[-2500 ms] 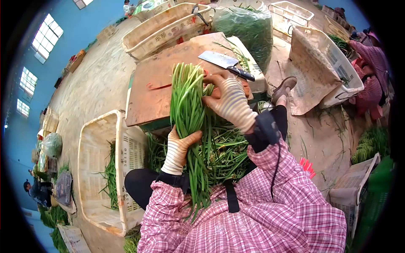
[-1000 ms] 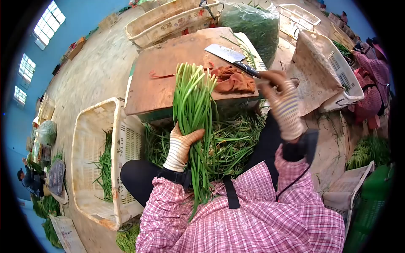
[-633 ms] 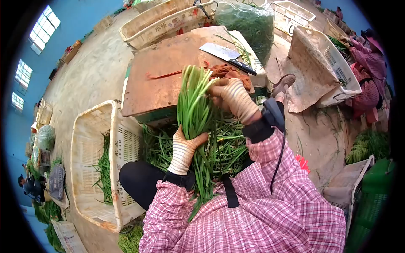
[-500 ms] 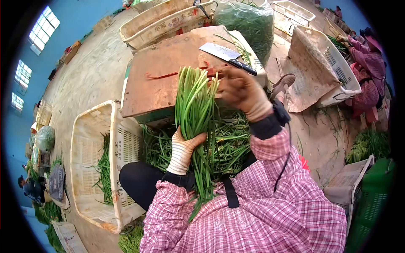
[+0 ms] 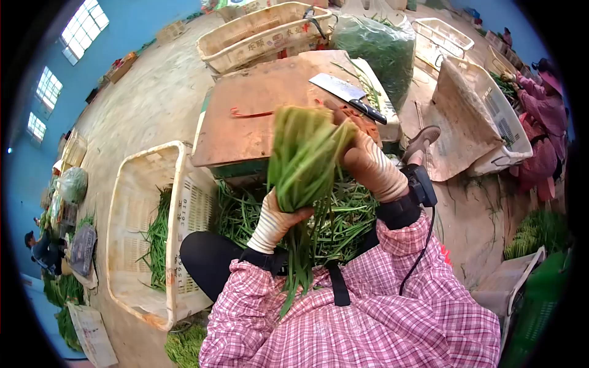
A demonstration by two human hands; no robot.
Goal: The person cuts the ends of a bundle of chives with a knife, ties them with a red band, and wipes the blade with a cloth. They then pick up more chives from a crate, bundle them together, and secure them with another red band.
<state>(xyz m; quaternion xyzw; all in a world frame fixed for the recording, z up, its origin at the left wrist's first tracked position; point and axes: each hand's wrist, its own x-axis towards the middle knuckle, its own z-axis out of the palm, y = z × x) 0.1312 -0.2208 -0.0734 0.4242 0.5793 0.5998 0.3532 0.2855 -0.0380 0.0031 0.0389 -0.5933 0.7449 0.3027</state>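
Observation:
My left hand, in a striped white glove sleeve, is closed around the middle of a bunch of garlic chives. The pale cut ends point up and are smeared by motion, while green leaves hang below toward my lap. My right hand is at the upper right side of the bunch, its thumb near the stalks and its fingers partly hidden behind them. Behind the bunch stands a brown board-topped table with a cleaver and a red tie strip on it. Loose chive leaves are heaped below my hands.
A white plastic crate with some chives stands at my left. Beyond the table are another crate and a clear bag of greens. To the right, a cloth-draped crate stands near a person in pink clothing.
My right hand has come down from above the table to the bunch's right side. The bunch's upper ends have tilted and fanned out to the right. The view has shifted slightly.

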